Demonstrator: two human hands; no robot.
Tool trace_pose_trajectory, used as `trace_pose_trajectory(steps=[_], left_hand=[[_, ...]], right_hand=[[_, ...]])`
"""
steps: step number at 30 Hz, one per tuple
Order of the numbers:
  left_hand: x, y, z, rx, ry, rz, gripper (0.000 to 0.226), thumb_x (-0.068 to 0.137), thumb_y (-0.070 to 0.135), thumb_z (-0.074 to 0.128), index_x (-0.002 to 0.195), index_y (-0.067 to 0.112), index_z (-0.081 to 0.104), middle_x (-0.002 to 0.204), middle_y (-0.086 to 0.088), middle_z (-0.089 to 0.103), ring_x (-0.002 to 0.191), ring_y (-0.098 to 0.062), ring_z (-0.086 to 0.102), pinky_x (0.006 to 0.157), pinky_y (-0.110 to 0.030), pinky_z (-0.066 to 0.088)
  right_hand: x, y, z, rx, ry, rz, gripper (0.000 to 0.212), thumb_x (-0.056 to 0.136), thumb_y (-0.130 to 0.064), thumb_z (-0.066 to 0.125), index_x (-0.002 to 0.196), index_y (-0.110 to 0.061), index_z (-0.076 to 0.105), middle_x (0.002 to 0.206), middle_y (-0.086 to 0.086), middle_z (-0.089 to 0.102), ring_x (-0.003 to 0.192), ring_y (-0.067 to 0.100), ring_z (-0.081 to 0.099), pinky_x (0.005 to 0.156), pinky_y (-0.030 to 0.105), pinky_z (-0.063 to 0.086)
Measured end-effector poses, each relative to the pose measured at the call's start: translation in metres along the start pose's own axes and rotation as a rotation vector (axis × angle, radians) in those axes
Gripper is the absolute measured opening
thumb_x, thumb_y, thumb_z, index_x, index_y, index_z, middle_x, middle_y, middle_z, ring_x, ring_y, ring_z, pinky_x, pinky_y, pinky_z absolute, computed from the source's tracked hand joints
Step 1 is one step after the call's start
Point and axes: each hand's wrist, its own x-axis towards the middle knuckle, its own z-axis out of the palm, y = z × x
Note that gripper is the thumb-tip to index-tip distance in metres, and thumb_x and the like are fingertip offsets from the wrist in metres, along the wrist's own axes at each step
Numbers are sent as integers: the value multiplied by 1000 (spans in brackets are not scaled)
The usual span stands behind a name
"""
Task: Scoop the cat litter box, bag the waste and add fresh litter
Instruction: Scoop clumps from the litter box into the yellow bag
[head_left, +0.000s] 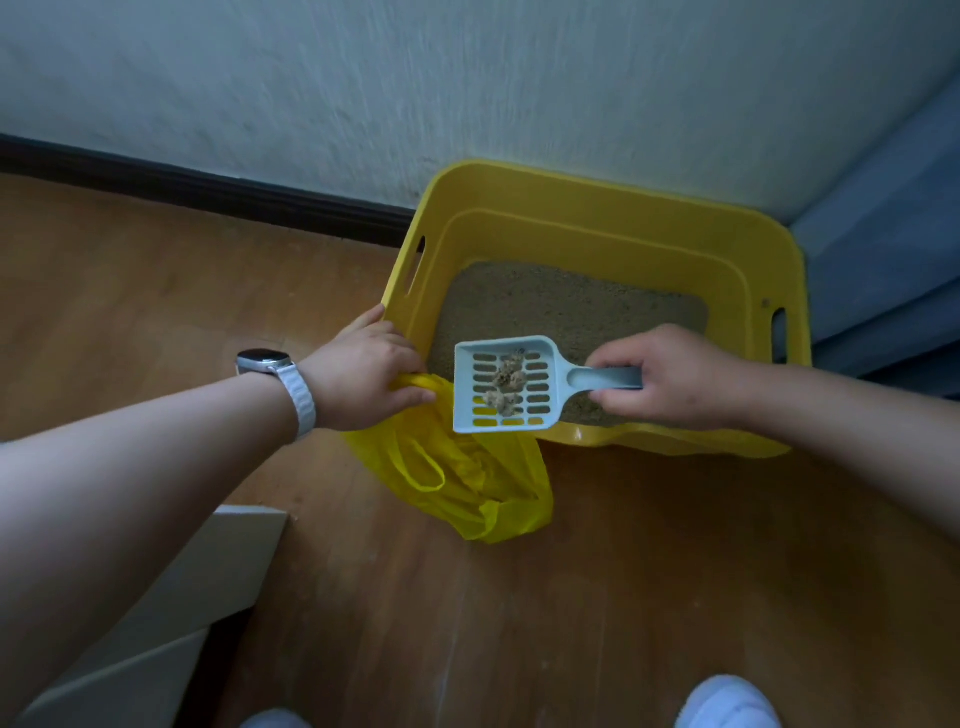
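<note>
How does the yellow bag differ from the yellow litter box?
The bag is thin, crumpled and translucent; the litter box is rigid and opaque. The left hand holds the bag by a handle; the litter box stands on the floor. Both are yellow.

A lived-in corner of a home: a wood-look floor (571, 597) lies below the fingers (623, 353). Beyond them a pale textured wall (363, 93) meets a dark skirting board (208, 189). Just ahead sits a cat's litter box (597, 228) holding sandy litter (561, 306).
</note>
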Motion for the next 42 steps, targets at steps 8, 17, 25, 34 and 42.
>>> trace_pose_trajectory(steps=[8, 17, 25, 34, 42], left_hand=[[-1, 7, -6, -9, -23, -44, 43, 92, 56, 49, 112, 23, 68, 115, 5, 66, 122, -17, 48, 119, -41, 4], [0, 9, -7, -6, -37, -65, 43, 92, 56, 48, 114, 24, 67, 117, 7, 65, 124, -15, 45, 119, -38, 1], [-1, 8, -7, -25, -26, -59, 42, 93, 55, 48, 113, 24, 68, 116, 6, 65, 124, -16, 46, 120, -40, 2], [-1, 8, -7, -31, -30, -58, 41, 93, 54, 48, 112, 23, 68, 114, 7, 66, 123, -16, 45, 119, -41, 2], [1, 8, -5, -8, -33, -52, 43, 93, 55, 48, 111, 23, 69, 113, 7, 66, 123, -16, 46, 119, -40, 2]], right_hand=[[-3, -37, 11, -353, -174, -160, 26, 86, -49, 55, 104, -31, 62, 85, -6, 65, 79, 15, 59, 65, 32, 47], [19, -79, 46, -563, -216, -114, 31, 96, -45, 43, 99, -20, 60, 96, 4, 65, 89, 30, 63, 61, 31, 39], [21, -87, 61, -521, -346, 42, 29, 99, -41, 40, 89, -19, 55, 91, 6, 60, 87, 29, 60, 65, 30, 40], [24, -71, 11, -122, -465, 226, 36, 86, -39, 57, 61, -13, 58, 52, 2, 42, 51, 22, 37, 46, 27, 27], [6, -52, -30, -293, -348, 69, 18, 87, -47, 58, 87, -31, 66, 60, -7, 61, 49, -1, 53, 47, 26, 39]])
